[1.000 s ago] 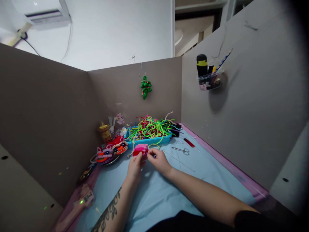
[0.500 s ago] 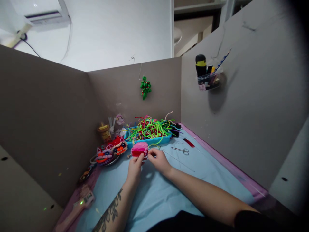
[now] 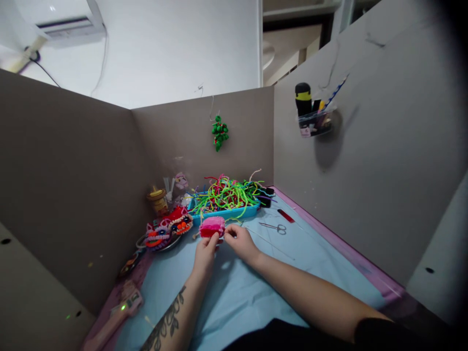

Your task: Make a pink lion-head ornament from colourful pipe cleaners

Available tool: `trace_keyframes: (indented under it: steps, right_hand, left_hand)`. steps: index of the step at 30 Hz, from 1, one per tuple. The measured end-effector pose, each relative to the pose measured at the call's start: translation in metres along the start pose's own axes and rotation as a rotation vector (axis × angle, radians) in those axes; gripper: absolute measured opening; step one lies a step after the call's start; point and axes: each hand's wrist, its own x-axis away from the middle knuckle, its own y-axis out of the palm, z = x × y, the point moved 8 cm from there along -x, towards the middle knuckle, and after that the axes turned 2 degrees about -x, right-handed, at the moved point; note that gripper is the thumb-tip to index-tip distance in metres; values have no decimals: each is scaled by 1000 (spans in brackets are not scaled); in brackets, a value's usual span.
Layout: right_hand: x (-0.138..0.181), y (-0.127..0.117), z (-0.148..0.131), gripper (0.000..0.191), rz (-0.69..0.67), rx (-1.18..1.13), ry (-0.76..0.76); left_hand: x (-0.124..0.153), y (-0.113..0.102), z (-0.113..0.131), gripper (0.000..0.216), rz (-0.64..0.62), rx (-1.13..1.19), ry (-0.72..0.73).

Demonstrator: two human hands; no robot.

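A fuzzy pink and red pipe-cleaner piece (image 3: pixel 212 225) is held up over the blue cloth. My left hand (image 3: pixel 207 247) is closed on its lower edge, thumb in front. At the piece's right edge, my right hand (image 3: pixel 237 240) is closed in a pinch; whatever lies between those fingertips is too small to make out. Just behind the piece stands a blue tray (image 3: pixel 234 213) heaped with green, red and other coloured pipe cleaners (image 3: pixel 230 195). To the right lie small scissors (image 3: pixel 274 227) and a thin pale stem (image 3: pixel 272 243).
Fuzzy face-like pipe-cleaner crafts (image 3: pixel 161 235) sit in a dish at left, near a brown cup (image 3: pixel 158 201). A pink tool with a green light (image 3: pixel 126 304) lies front left. Beyond the scissors is a red strip (image 3: pixel 285 216). Grey panels (image 3: pixel 237 131) enclose the table.
Almost nothing differs. The pink and red piece sits very slightly farther right and lower, and both hands keep their hold; the whole view has shifted a touch.
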Motion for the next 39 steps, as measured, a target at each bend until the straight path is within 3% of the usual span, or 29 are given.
trace_keyframes:
  steps: [13, 23, 34, 39]
  right_hand:
    - [0, 1, 2, 9, -12, 21, -5]
    - [-1, -5, -1, 9, 52, 7, -35]
    - [-2, 1, 0, 9, -19, -2, -27]
    - [-2, 1, -1, 11, -21, 95, -45]
  left_hand:
    - [-1, -2, 0, 48, 5, -84, 58]
    - [0, -1, -4, 48, 10, -25, -16]
    - [-2, -2, -2, 48, -10, -87, 54]
    - [-2, -4, 5, 45, 11, -165, 148]
